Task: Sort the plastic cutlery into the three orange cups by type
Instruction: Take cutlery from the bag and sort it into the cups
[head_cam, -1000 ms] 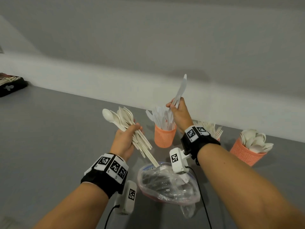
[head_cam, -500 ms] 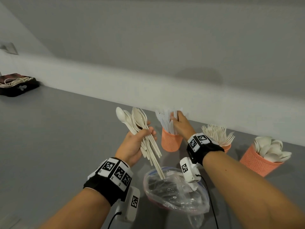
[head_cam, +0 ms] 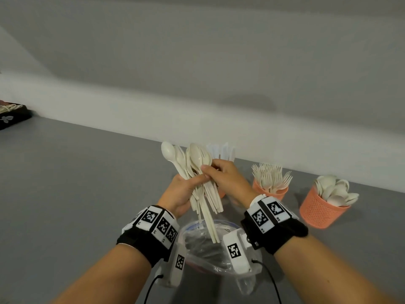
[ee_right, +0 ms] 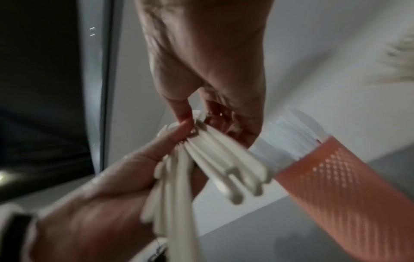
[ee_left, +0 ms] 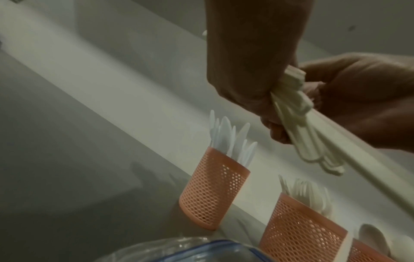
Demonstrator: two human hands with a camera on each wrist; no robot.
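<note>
Cream plastic spoons [head_cam: 198, 172] are fanning out of the left hand [head_cam: 179, 191], whose fingers are gripping the bundle above a clear bag [head_cam: 210, 249] on the grey desk [head_cam: 76, 183]. Right hand [head_cam: 228, 181] fingers are pinching into the bundle. Three orange cups are standing behind: knives [ee_left: 212, 191], forks [head_cam: 270, 188], spoons [head_cam: 321, 209].

Cream spoons [head_cam: 198, 159], white knives [ee_left: 226, 140], orange perforated cups [ee_left: 212, 193], black wristbands [head_cam: 144, 242] bearing black-and-white square codes, and a grey tabletop [head_cam: 76, 183].
</note>
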